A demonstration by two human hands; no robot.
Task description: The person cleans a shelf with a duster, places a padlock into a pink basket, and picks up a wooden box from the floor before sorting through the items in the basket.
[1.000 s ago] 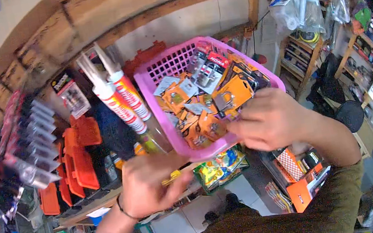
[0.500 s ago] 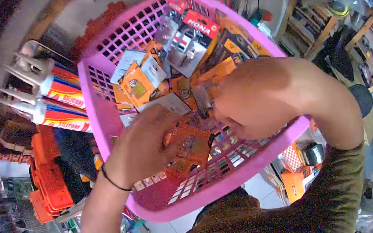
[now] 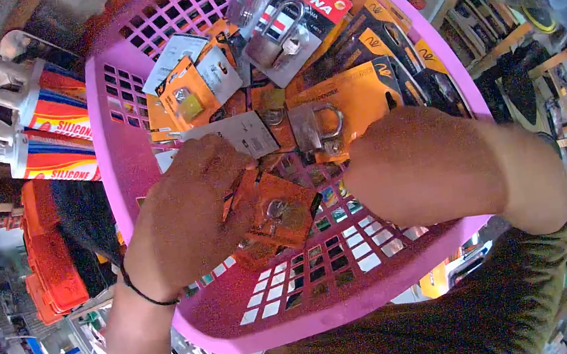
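A pink plastic basket (image 3: 299, 319) fills the view, holding several carded padlocks. My left hand (image 3: 188, 207) is inside it, fingers closed on small orange padlock cards (image 3: 281, 210). My right hand (image 3: 418, 163) reaches in from the right and touches a large orange card with a steel padlock (image 3: 316, 127). A red HONA padlock pack (image 3: 294, 12) lies at the basket's far side. A grey-backed card (image 3: 236, 132) rests just above my left fingers.
Two silicone sealant tubes (image 3: 39, 134) lie left of the basket. Orange tool cases (image 3: 52, 258) stand at the lower left. Wooden shelves with goods (image 3: 537, 48) line the right side. More packaged items hang at the far left.
The basket has come closer and now fills the view. My left hand went from outside the basket into it and took hold of orange cards; my right hand stays at the large padlock card.
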